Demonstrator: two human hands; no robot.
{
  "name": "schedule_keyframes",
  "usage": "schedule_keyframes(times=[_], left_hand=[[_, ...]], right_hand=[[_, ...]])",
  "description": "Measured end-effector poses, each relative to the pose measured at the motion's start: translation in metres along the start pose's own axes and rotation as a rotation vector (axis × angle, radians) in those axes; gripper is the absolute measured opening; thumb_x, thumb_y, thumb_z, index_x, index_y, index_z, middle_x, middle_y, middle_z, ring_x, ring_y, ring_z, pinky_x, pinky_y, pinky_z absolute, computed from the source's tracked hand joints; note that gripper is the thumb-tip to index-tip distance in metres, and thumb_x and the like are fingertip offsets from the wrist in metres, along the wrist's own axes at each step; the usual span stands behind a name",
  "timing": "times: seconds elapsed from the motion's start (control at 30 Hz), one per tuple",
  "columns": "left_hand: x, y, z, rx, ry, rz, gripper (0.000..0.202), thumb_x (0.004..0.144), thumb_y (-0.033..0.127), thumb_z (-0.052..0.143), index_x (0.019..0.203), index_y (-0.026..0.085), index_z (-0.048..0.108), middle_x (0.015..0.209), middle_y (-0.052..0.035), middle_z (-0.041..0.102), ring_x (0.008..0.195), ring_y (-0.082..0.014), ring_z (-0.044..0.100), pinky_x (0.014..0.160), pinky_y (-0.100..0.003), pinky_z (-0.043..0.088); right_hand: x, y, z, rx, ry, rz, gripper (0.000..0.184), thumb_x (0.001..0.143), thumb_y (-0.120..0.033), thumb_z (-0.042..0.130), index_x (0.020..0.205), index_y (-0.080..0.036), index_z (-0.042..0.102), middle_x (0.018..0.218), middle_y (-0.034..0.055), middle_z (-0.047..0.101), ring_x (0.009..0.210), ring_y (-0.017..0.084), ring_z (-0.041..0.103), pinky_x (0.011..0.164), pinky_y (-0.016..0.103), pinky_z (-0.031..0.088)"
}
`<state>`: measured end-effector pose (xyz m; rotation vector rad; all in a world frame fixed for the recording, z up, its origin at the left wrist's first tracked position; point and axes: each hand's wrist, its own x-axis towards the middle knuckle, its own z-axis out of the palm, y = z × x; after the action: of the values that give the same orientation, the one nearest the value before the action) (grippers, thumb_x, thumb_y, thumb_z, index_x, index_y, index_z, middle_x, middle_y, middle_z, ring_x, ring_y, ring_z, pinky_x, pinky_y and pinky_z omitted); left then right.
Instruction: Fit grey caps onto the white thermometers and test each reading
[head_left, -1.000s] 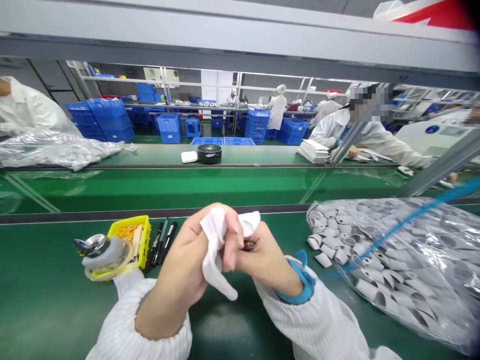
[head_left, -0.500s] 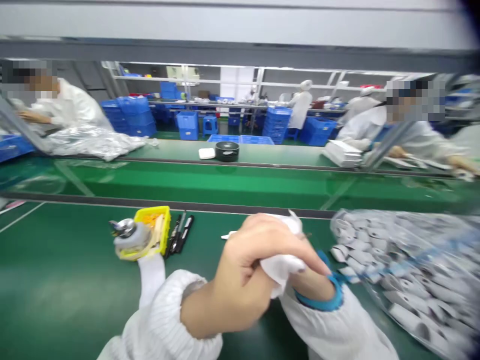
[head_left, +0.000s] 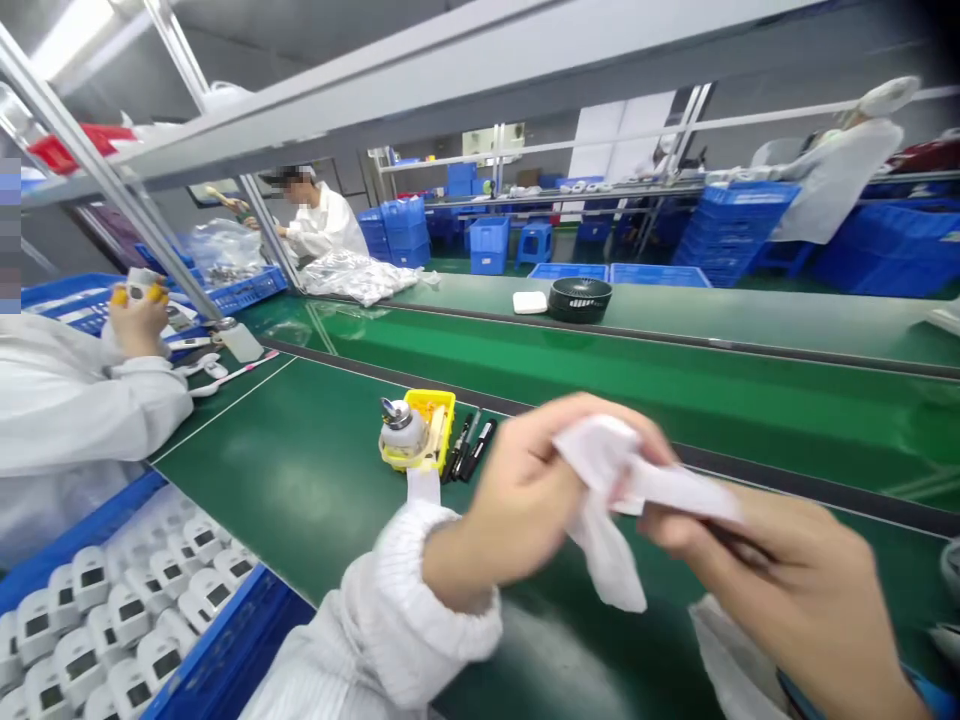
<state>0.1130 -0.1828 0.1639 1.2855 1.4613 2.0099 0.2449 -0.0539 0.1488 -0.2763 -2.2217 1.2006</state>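
Note:
My left hand [head_left: 517, 500] is closed on a white cloth [head_left: 611, 520], which it holds above the green bench [head_left: 300, 470]. My right hand [head_left: 795, 580] meets it from the right, fingers pinched on a flat white piece [head_left: 686, 492] that the cloth touches. Both hands are smeared by motion. The cloth's loose end hangs down between them.
A yellow tray [head_left: 435, 425] with a small dispenser bottle [head_left: 399, 430] and black pens [head_left: 469, 448] lies beyond my left hand. A blue crate [head_left: 225, 650] of white devices sits at the lower left. A co-worker's hands [head_left: 139, 320] work at the left. A black fan [head_left: 579, 298] stands across the belt.
The view has swung to the left, bringing the blue crate and a co-worker at the left into sight. The bag of grey parts has left the view. My hands stay together on the cloth.

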Motion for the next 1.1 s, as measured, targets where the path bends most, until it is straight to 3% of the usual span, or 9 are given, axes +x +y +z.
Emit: schedule_keyframes(times=[0.03,0.13,0.27,0.37,0.5,0.63,0.87,1.0,1.1], left_hand=[[0.002,-0.001,-0.019,0.247,0.143,0.02,0.032,0.096,0.049,0.051,0.084,0.021,0.064,0.07,0.0003,0.058,0.054,-0.0116,0.049,0.054,-0.025,0.045],[0.015,0.001,-0.087,0.498,0.262,-0.027,0.032,0.099,0.04,0.037,0.093,0.021,0.061,0.08,-0.002,0.059,0.066,-0.0151,0.055,0.063,-0.027,0.048],[0.032,0.006,-0.161,0.881,0.174,-0.165,0.02,0.092,0.03,0.054,0.092,0.019,0.071,0.097,-0.0063,0.065,0.096,-0.0207,0.059,0.093,-0.035,0.048],[0.029,0.006,-0.188,1.114,0.056,-0.301,0.017,0.088,0.032,0.069,0.094,0.016,0.071,0.096,-0.0046,0.068,0.095,-0.0214,0.063,0.095,-0.043,0.048],[0.023,0.004,-0.199,1.287,-0.082,-0.419,0.025,0.086,0.04,0.076,0.084,0.016,0.07,0.088,-0.0026,0.071,0.086,-0.0199,0.065,0.087,-0.04,0.051],[0.027,0.002,-0.198,1.256,-0.258,-0.431,0.019,0.073,0.036,0.079,0.063,0.021,0.072,0.069,0.0022,0.073,0.069,-0.0171,0.065,0.071,-0.027,0.046],[0.036,-0.007,-0.205,1.24,-0.196,-0.394,0.011,0.062,0.032,0.082,0.058,0.026,0.074,0.058,0.008,0.07,0.061,-0.0161,0.063,0.062,-0.018,0.038],[0.034,-0.01,-0.207,1.256,-0.17,-0.425,0.023,0.069,0.043,0.079,0.055,0.026,0.072,0.056,0.009,0.069,0.058,-0.0163,0.062,0.061,-0.018,0.036],[0.034,-0.011,-0.206,1.265,-0.163,-0.423,0.03,0.068,0.053,0.079,0.054,0.027,0.072,0.056,0.008,0.069,0.06,-0.0171,0.061,0.063,-0.02,0.036]], right_hand=[[0.003,-0.001,-0.002,0.003,0.014,-0.01,0.041,0.086,-0.06,0.069,0.063,-0.026,0.07,0.058,0.0049,0.062,0.05,0.017,0.051,0.049,0.031,0.038],[0.01,-0.001,-0.009,0.068,0.082,0.024,0.049,0.091,-0.06,0.064,0.059,-0.024,0.066,0.053,0.0042,0.053,0.05,0.015,0.046,0.048,0.031,0.032],[0.016,0.003,-0.016,0.293,0.025,0.117,0.051,0.091,-0.063,0.063,0.059,-0.023,0.066,0.052,0.0038,0.048,0.049,0.013,0.04,0.047,0.032,0.026],[0.02,0.006,-0.019,0.469,-0.038,0.174,0.051,0.088,-0.065,0.066,0.06,-0.022,0.067,0.051,0.0027,0.046,0.048,0.011,0.038,0.046,0.03,0.024],[0.023,0.009,-0.022,0.659,-0.069,0.227,0.05,0.086,-0.063,0.07,0.061,-0.02,0.064,0.046,-0.0013,0.043,0.045,0.009,0.036,0.045,0.027,0.019],[0.024,0.011,-0.023,0.946,-0.146,0.152,0.052,0.086,-0.062,0.07,0.06,-0.021,0.052,0.042,-0.0078,0.036,0.039,0.007,0.025,0.042,0.022,0.022],[0.025,0.012,-0.029,1.199,-0.318,0.066,0.053,0.091,-0.057,0.066,0.06,-0.02,0.045,0.042,-0.0111,0.034,0.033,0.003,0.022,0.037,0.014,0.025],[0.022,0.013,-0.03,1.171,-0.381,0.063,0.063,0.09,-0.069,0.059,0.056,-0.021,0.038,0.038,-0.0112,0.031,0.031,0.003,0.021,0.035,0.015,0.027],[0.021,0.018,-0.027,1.189,-0.482,0.032,0.073,0.085,-0.086,0.044,0.053,-0.022,0.037,0.035,-0.0098,0.03,0.028,0.004,0.021,0.032,0.016,0.026]])
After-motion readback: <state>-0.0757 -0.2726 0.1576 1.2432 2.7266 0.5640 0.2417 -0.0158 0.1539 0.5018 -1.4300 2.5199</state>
